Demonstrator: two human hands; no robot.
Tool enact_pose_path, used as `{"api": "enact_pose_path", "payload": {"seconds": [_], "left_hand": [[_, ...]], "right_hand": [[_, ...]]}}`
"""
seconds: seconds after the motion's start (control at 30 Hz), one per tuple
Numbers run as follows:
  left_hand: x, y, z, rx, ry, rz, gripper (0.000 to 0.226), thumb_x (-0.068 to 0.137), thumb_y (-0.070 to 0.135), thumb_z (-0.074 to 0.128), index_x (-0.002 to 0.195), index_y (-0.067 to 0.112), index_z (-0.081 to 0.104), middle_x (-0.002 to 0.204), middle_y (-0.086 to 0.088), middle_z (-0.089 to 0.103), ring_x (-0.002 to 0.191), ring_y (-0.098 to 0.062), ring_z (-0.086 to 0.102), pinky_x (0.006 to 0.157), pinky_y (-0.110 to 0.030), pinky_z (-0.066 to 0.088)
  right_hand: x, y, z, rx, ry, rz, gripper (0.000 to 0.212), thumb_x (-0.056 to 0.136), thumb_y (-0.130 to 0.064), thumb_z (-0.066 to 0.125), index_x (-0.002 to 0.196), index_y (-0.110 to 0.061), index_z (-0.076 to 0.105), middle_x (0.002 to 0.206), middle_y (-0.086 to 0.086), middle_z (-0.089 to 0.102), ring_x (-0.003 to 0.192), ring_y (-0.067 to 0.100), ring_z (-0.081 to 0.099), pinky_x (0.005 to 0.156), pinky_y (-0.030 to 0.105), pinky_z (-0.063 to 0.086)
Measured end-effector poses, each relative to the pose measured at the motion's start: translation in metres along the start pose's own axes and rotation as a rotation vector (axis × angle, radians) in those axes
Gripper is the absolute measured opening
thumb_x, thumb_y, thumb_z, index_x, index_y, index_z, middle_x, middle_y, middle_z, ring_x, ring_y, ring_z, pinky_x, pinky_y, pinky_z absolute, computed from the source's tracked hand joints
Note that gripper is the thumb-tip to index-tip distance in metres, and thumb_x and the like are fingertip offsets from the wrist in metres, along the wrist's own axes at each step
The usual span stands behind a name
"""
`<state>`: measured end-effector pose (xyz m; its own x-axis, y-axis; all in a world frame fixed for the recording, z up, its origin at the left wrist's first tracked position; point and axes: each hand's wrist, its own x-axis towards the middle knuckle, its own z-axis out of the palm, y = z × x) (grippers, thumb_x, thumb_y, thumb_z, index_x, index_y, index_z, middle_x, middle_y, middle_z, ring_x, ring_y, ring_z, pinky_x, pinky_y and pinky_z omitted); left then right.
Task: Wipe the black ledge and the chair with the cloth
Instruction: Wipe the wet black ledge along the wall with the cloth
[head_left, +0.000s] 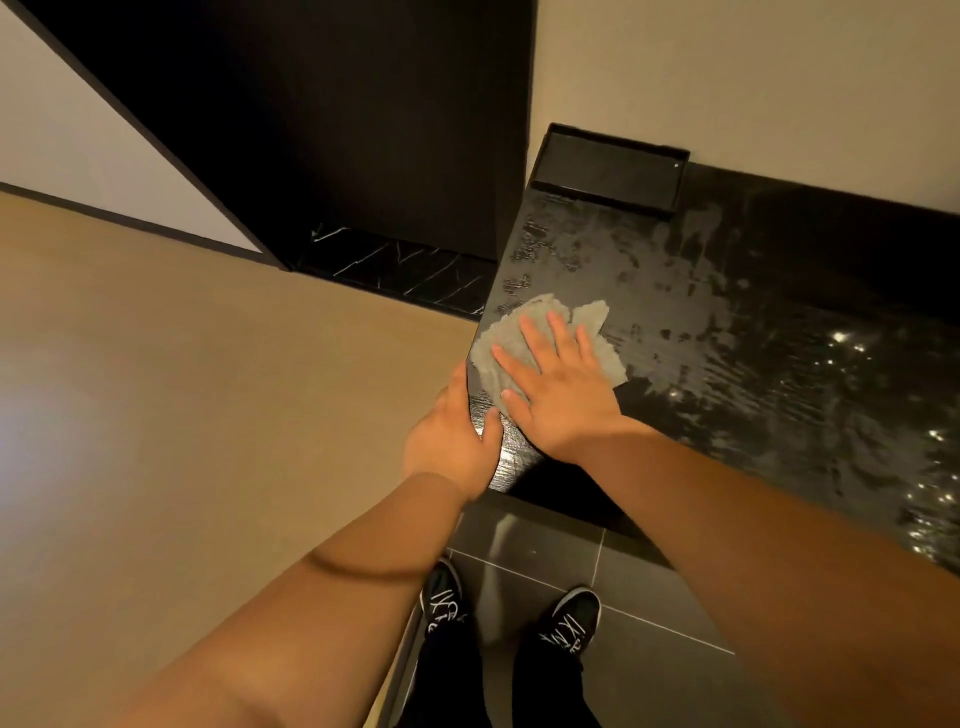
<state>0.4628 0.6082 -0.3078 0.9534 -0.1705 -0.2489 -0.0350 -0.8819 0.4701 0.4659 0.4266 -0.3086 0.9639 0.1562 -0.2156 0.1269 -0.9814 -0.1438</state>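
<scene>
A grey cloth (592, 327) lies crumpled flat on the left end of the black ledge (727, 312), whose glossy top shows pale wet smears. My right hand (561, 395) presses on the cloth with straight, spread fingers. At the ledge's left edge, my left hand (452, 436) grips the corner, thumb on top and fingers hidden down the side. No chair is in view.
A shallow black tray (608, 176) stands at the ledge's back left corner against the beige wall. A dark panel (337, 130) rises to the left, above a black marble strip (405, 270). A tan surface (208, 389) lies at left. My shoes (566, 618) stand on grey tiles.
</scene>
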Motion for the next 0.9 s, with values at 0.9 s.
{"api": "enact_pose_path", "payload": {"seconds": [0.9], "left_hand": [[-0.006, 0.007, -0.001, 0.031, 0.083, -0.025, 0.061, 0.103, 0.043, 0.05, 0.156, 0.018, 0.033, 0.113, -0.01, 0.071, 0.094, -0.033, 0.069, 0.071, -0.034, 0.04]], "right_hand": [[0.031, 0.021, -0.009, -0.008, -0.019, -0.255, 0.062, 0.1, -0.058, 0.024, 0.16, -0.044, 0.021, 0.172, 0.002, 0.005, 0.157, 0.033, -0.012, 0.125, 0.056, -0.007]]}}
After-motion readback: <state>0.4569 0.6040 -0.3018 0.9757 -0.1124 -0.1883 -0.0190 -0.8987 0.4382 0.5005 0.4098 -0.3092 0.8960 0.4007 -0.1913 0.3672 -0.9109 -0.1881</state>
